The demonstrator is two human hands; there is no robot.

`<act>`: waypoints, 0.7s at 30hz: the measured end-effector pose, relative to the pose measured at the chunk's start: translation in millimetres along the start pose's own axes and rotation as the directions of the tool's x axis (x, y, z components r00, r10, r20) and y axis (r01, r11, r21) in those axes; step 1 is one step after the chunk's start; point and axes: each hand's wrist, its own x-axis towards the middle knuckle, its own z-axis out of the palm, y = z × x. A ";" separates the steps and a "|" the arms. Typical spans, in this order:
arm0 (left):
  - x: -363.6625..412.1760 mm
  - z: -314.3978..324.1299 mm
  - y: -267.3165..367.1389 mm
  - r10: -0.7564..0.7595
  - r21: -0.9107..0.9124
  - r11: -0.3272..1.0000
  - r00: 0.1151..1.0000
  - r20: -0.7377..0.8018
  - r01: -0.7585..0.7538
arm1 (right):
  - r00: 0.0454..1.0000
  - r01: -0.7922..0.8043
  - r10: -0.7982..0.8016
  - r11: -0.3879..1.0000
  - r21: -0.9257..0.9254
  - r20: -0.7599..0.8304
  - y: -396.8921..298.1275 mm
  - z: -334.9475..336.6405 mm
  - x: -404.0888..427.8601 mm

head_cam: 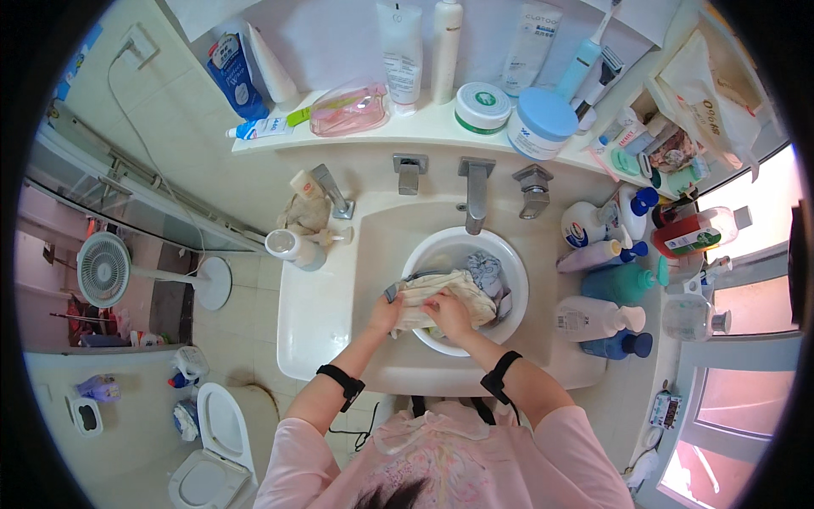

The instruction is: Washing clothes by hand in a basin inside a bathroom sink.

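Note:
A cream-coloured cloth garment (464,287) is stretched over the left part of a white basin (523,280), which stands in the sink (381,237). My left hand (385,313) grips the garment's edge, near a dark grey band, at the basin's left rim. Above the basin my right hand (450,314) pinches the cloth between thumb and fingers. A bluish-grey patterned cloth (485,273) lies bunched in the basin behind the garment. The metal faucet (475,197) reaches over the basin's back rim. The garment hides much of the basin's inside.
Pump bottles (598,318) crowd the right side of the sink. A shelf (286,141) along the back holds tubes and a blue-lidded jar (545,124). On the left counter stands a clear dispenser bottle (296,249). A fan (105,270) and a toilet (222,439) are to the left.

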 end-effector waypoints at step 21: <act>-12.7 -2.3 24.4 -0.042 -0.544 0.820 0.968 0.247 0.175 | 0.986 -0.001 0.071 0.904 0.428 -0.150 4.5 -3.5 2.6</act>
